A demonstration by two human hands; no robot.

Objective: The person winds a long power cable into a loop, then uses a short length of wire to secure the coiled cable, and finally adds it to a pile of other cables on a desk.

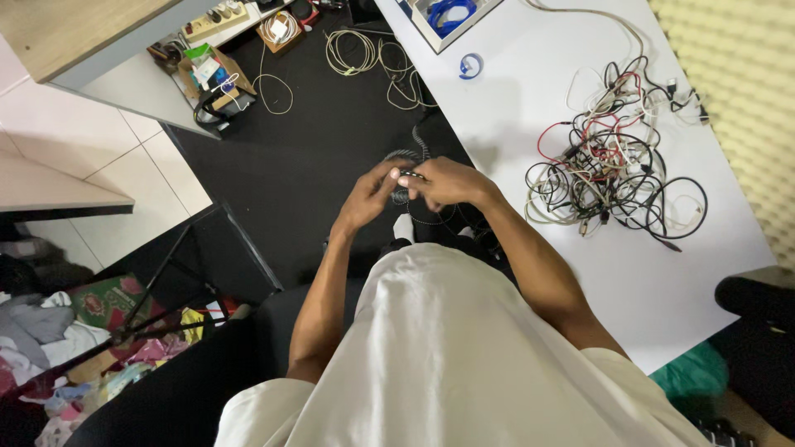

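— What sort of place are you working in?

— You're in a home workroom for electronics odds and ends. Near the right edge of your white desk [530, 116] lies a tangle of cables [614, 170]; a box of blue cable [447, 15] sits at its far edge.

— Why a home?

— You have clothes heaped [50, 348] on the tiled floor [124, 157], coiled cords [364, 54] on a dark mat, and a cardboard box of gadgets [211, 79].
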